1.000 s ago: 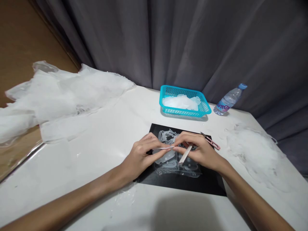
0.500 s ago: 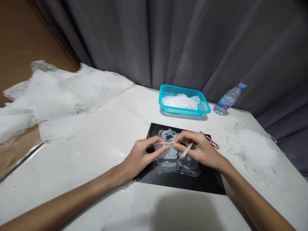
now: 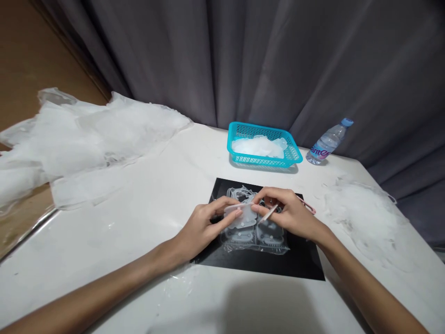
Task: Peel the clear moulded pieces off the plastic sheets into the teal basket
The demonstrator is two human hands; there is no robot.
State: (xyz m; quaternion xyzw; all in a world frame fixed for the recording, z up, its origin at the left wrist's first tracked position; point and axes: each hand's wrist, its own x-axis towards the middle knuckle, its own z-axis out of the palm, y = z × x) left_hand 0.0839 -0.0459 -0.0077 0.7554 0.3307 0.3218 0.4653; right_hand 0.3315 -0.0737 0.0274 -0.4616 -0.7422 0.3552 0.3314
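Observation:
Over a black mat [image 3: 295, 264] on the white table, both my hands pinch a small translucent plastic piece [image 3: 243, 215]. My left hand [image 3: 205, 227] grips its left edge between thumb and fingers. My right hand [image 3: 288, 213] pinches its right edge and also holds a thin knife-like tool [image 3: 267, 213] slanting down to the left. Under the hands a clear moulded plastic sheet [image 3: 257, 239] with several shaped cavities lies on the mat.
A turquoise basket [image 3: 294, 155] with translucent pieces stands behind the mat, with a water bottle [image 3: 327, 144] to its right. Pink-handled snips [image 3: 308, 206] lie by my right hand. Piles of clear plastic scrap lie at the left [image 3: 86, 134] and right [image 3: 365, 218]. Grey curtain behind.
The plastic piece has tilted from edge-on to showing its flat face, held a little lower. Both hands have stayed over the mat, shifted slightly left.

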